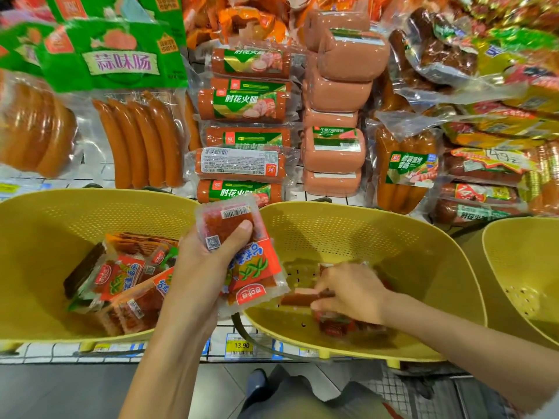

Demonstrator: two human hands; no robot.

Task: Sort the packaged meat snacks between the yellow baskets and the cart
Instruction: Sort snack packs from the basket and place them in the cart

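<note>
A: Honestly, the heaped sausage shelf point(248, 104) worries me first. It rises just behind the baskets, and a lifted arm could knock a pack down into the wrong lot.
B: And the baskets themselves?
A: The left basket point(36, 213) holds a loose pile of snack packs point(121, 285). The middle basket point(393, 237) is nearly bare. The right basket point(520, 255) shows nothing inside that I can see. The two nearer ones sit at the shelf's front edge, so a hard press on a rim might tip one.
B: The hands?
A: The left hand point(196, 267) clamps a fanned stack of packs point(257, 267) over the gap between the left and middle baskets, thumb on top. The wrappers look slick, so I judge the lower ones could slide out and fall to the floor.
B: And the other?
A: The right hand point(348, 291) is down in the middle basket, fingers curled round a dark red pack point(298, 299). It is blurred, so the hold may be thin and the pack could slip
</note>
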